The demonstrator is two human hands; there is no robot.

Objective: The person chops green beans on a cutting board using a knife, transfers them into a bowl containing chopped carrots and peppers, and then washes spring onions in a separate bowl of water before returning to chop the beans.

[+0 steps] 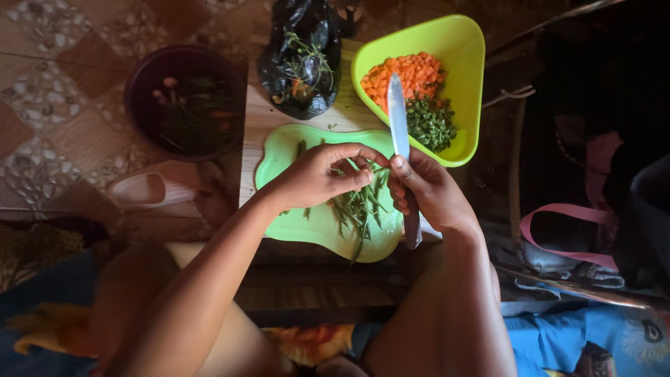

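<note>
Green beans point(356, 206), long, thin and dark green, lie in a loose bundle on a light green cutting board point(307, 227), their ends uneven and a few strands trailing toward the board's near edge. Left hand point(321, 174) rests over the bundle's far end, its grip curled and pinching several beans between thumb and fingertips. Right hand point(429, 192) sits just beside the bundle on its right, grip pressed together around the handle of a knife point(399, 119), with the forefinger laid along the spine. Blade, pale and broad, points away from the person and crosses the rim of a yellow-green bowl point(464, 56). Bowl holds diced orange carrot point(408, 77) toward the far side and chopped green bean pieces point(430, 124) nearer the board. Cutting board lies on a pale wooden tabletop point(262, 119). Black plastic bag point(301, 59) with green trimmings stands beyond the board, and a dark round bowl point(185, 101) of vegetable scraps stands to its left on a patterned tiled floor point(49, 105).
</note>
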